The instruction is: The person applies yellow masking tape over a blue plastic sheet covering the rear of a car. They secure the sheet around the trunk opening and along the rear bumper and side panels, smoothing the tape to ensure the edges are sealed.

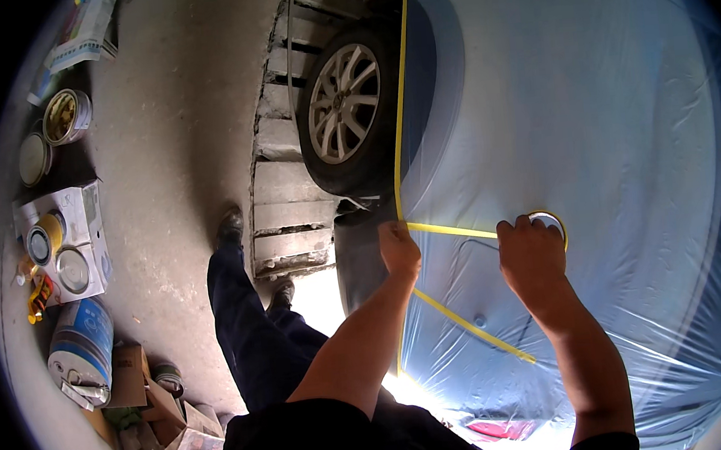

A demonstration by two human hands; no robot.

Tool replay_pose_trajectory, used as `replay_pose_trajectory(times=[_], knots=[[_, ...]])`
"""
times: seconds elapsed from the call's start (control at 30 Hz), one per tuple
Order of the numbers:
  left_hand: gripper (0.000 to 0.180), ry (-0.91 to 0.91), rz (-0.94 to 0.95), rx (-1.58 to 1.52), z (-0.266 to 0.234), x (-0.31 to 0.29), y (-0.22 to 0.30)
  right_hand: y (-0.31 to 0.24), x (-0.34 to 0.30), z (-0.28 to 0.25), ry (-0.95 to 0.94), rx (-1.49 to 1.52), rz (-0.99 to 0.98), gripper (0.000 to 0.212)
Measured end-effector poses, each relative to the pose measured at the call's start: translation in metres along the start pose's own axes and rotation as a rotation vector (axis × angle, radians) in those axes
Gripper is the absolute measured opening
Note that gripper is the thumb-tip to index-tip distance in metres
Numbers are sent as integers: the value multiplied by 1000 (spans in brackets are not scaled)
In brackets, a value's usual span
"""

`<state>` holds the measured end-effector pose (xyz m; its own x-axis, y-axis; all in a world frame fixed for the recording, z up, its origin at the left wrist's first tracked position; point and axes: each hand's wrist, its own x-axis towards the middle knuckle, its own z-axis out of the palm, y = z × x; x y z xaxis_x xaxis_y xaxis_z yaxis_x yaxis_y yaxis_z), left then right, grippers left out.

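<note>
Clear bluish plastic film covers the side of a car, and yellow masking tape runs along the film's edge beside the wheel. My right hand is closed round a roll of yellow tape. From that roll a taut strip stretches left to my left hand, whose closed fingers hold its end at the film's edge below the wheel. Lower down, another yellow strip slants across the film. My left fingertips are partly hidden.
The wheel stands above a slatted floor grating. Along the left wall are open cans, a white box with cans on it, a blue-and-white drum and cardboard. My legs are beside the car.
</note>
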<state>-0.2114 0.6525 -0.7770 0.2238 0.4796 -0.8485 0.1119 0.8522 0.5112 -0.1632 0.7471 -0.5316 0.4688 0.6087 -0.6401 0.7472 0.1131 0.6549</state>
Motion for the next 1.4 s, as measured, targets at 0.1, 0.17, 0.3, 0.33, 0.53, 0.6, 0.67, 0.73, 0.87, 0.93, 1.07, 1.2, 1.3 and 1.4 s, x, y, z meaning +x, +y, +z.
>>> replay_pose_trajectory(times=[0.1,0.17,0.3,0.33,0.53,0.6,0.67,0.73,0.87,0.93,1.07,1.2,1.3,1.4], knots=[[26,-7,34,-7,0,1,-4,2,-2,-1,12,-7,-1,6],[28,25,3,39,-1,-1,-8,2,-3,0,43,-1,-7,6],[36,-92,-130,231,-14,11,-20,0,-2,0,5,10,15,6],[34,-78,-119,196,-15,11,-22,0,-2,-1,-1,10,19,6],[27,-23,310,194,-19,-17,-17,0,-3,4,47,-14,19,5],[31,-21,489,310,-13,-25,-19,0,-3,3,73,-28,13,6],[36,-13,456,329,-7,-28,-17,-1,-4,1,65,-25,16,6],[42,-24,388,402,-4,-31,-6,-1,-4,3,66,-20,25,6],[62,-42,220,609,10,-46,17,-1,-5,7,40,31,61,4],[74,-39,186,635,19,-47,21,-2,-4,3,32,25,57,4],[91,-120,156,594,22,-46,24,0,-7,3,17,58,0,5],[95,-189,128,595,18,-44,26,3,-19,9,190,193,-212,5],[95,-222,128,605,16,-46,28,1,-31,5,335,330,-276,8],[92,-184,142,627,16,-39,30,5,-40,-41,543,441,-243,13]])
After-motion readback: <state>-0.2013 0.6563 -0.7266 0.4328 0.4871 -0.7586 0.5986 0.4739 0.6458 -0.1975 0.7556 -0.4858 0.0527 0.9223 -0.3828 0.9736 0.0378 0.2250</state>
